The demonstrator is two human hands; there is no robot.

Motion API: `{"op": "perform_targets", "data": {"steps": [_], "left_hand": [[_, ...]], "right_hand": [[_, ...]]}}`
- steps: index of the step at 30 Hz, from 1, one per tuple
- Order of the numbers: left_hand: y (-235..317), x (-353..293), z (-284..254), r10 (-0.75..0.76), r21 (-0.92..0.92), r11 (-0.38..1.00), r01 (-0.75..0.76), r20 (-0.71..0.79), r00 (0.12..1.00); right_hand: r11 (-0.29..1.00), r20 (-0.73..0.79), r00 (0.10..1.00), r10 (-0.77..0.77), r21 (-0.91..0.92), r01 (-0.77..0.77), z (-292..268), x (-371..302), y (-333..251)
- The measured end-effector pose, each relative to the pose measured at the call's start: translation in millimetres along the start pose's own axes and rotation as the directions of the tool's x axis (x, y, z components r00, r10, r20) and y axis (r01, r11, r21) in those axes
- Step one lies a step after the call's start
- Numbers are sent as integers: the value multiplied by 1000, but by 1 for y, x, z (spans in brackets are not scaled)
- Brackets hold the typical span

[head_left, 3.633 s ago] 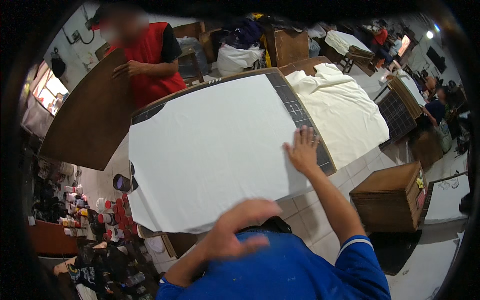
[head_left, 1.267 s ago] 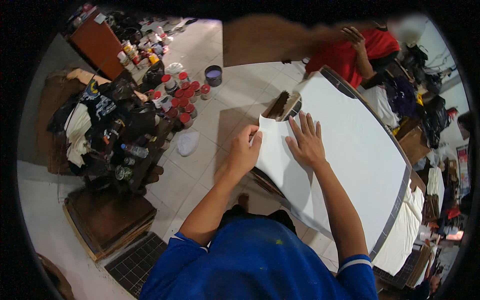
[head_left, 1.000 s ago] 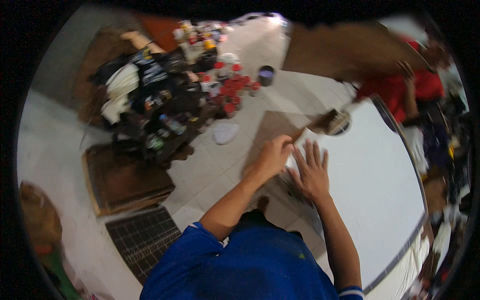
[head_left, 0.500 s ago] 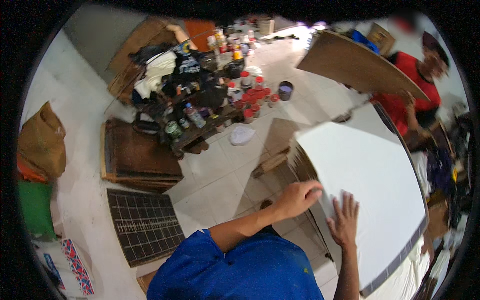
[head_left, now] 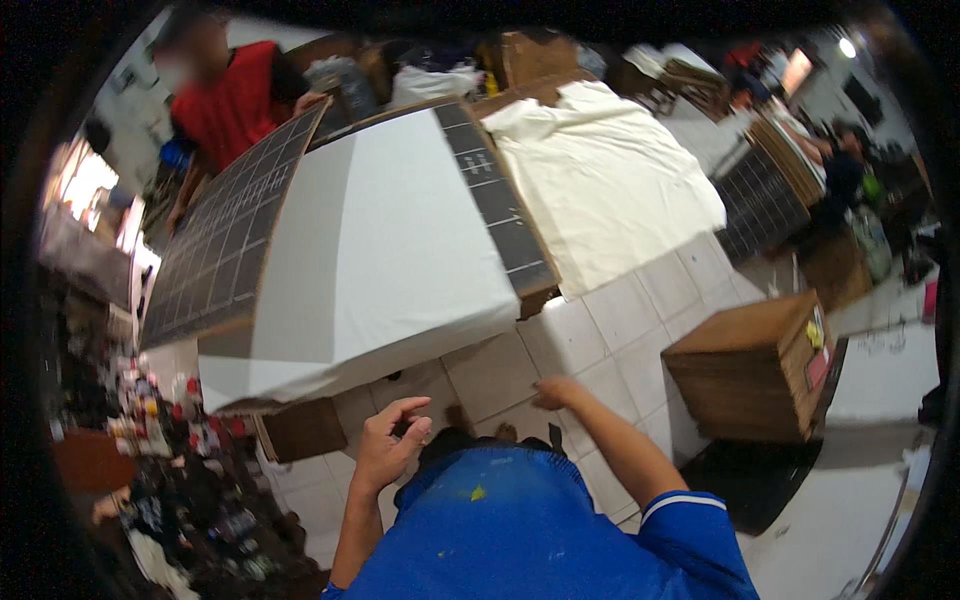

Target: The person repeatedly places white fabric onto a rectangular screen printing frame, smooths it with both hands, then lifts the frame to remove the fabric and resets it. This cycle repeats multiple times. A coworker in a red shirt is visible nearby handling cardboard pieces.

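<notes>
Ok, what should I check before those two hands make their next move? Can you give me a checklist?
1. Left hand free: ok, thumb and fingers apart, nothing seen in it.
2. Right hand free: cannot tell, its fingers are hard to make out.
3. White cloth smooth on top: ok where it shows.
4. Gridded board held: ok, by the person in red.
5. Gridded board not touching the white cloth: cannot tell.
6. Cream cloth smooth: not ok, wrinkled.
</notes>
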State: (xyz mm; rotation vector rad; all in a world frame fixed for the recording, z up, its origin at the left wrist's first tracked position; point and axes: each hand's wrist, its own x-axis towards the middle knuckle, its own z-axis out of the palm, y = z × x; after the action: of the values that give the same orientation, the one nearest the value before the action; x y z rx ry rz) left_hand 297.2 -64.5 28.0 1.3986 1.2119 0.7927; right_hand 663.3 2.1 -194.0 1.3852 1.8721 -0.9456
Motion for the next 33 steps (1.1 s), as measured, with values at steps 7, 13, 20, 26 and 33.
{"op": "perform_targets", "data": {"steps": [7, 13, 20, 26, 33], "left_hand": [[20, 55, -13, 74, -72, 995, -72, 32, 997], [40, 116, 27, 204, -184, 967, -176, 149, 967], [58, 159, 46, 189, -44, 981, -187, 390, 901], [79, 213, 62, 158, -126, 983, -136, 188, 969], [121, 281, 129, -8, -113, 993, 11, 26, 1000]], "right_hand": [[702, -474, 834, 282, 695, 158, 24, -44, 91], [455, -395, 804, 443, 873, 178, 22, -33, 104], [326, -578, 673, 462, 816, 477, -53, -45, 168], [546, -740, 183, 647, 618, 566, -193, -35, 309], [768, -760, -118, 639, 623, 147, -349, -34, 492]]}}
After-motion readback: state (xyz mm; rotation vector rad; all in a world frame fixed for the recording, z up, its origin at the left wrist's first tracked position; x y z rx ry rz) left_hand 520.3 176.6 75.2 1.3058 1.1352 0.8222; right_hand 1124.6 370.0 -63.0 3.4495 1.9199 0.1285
